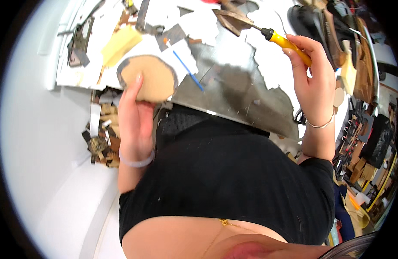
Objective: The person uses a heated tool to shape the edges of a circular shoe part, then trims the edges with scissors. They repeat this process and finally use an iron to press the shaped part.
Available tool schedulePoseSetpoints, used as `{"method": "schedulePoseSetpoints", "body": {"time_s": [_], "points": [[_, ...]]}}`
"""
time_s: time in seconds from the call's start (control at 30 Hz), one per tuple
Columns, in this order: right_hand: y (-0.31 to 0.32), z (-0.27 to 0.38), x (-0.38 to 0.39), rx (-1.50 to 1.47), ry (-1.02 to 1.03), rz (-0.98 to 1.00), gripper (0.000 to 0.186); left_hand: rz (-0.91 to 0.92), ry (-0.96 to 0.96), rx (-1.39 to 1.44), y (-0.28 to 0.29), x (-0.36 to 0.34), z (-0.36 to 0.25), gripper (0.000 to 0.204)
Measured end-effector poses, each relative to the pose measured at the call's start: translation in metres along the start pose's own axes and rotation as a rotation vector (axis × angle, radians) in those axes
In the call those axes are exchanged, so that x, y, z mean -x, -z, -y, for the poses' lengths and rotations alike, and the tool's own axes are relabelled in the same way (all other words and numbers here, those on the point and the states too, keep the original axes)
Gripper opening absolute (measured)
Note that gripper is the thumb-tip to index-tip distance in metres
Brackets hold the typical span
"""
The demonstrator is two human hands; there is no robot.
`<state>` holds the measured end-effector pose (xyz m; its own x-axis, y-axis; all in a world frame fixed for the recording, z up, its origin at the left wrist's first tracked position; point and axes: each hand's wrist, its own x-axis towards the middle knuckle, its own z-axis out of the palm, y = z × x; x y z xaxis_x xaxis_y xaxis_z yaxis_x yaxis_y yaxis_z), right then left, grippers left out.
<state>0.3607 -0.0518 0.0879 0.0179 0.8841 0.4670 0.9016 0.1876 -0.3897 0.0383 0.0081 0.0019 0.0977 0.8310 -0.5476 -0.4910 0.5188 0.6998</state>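
Note:
My left hand (137, 110) grips a round tan disc (153, 80) with a dark grey rim, thumb flat on top and the other fingers hidden beneath. It is held at the near left of the table. On the right, my right hand (310, 71) is closed around the yellow handle of a tool that looks like a soldering iron (287, 44). A black collar and thin metal shaft lead from the handle toward a triangular brown metal piece (233, 20). Whether the shaft is joined to that piece or only touches it, I cannot tell.
The table has a grey metal sheet (233, 86) with ragged white covering around it. A blue stick (188, 70) lies beside the disc, near a yellow block (121, 45) and grey scraps (173, 35). Dark shoes (305, 21) stand at the far right. Scraps (106, 138) fill the lower left.

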Motion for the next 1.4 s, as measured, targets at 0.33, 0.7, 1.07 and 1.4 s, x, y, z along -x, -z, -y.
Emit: {"method": "schedulePoseSetpoints", "body": {"time_s": [0.33, 0.7, 1.07, 1.4], "points": [[0.031, -0.026, -0.136, 0.238, -0.055, 0.015, 0.020, 0.100, -0.093, -0.008, 0.013, 0.005, 0.001, 0.043], [-0.044, -0.126, -0.218, 0.898, 0.850, 0.488, 0.017, 0.042, -0.038, -0.052, 0.020, 0.021, 0.003, 0.047], [-0.043, -0.107, -0.189, 0.349, 0.021, 0.297, 0.031, 0.355, 0.139, -0.219, 0.014, 0.021, -0.002, 0.058], [0.043, -0.079, 0.056, 0.422, -0.715, -0.004, 0.035, 0.418, 0.013, -0.227, -0.003, 0.009, 0.020, 0.045]]}}
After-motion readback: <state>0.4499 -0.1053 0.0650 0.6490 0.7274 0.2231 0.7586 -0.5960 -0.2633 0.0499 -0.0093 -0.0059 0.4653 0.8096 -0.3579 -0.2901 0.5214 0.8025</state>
